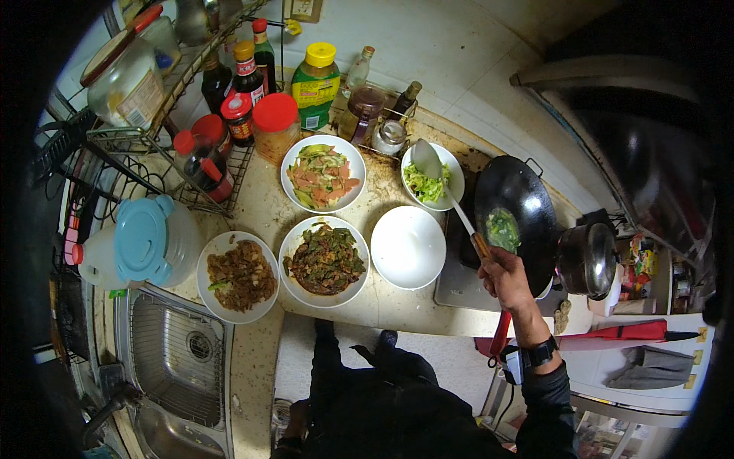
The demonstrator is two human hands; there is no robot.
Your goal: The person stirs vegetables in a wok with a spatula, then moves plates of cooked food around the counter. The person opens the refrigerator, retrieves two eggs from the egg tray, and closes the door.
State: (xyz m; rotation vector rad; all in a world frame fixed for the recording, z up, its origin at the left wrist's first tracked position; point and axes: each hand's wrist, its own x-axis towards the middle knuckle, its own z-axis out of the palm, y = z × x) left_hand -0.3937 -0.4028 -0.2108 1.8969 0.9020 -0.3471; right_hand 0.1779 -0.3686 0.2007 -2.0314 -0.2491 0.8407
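My right hand (507,278) grips the wooden handle of a metal cooking spatula (427,158), whose head is over a white bowl (456,166) of leafy greens (425,185). Left of and below the hand, an empty white bowl (408,248) sits on the counter. Behind the hand, a black wok (516,183) holds some greens in liquid (503,228); its red handle (501,338) points toward me. My left hand (297,417) hangs low beside my body, dim and partly hidden, so its fingers cannot be made out.
Three filled dishes stand on the counter: sliced vegetables and pink slices (321,177), dark green stir-fry (325,263) and a brown dish (241,275). Sauce bottles and jars (276,123) line the back. A sink (178,356) lies left; a lidded pot (586,261) stands right of the wok.
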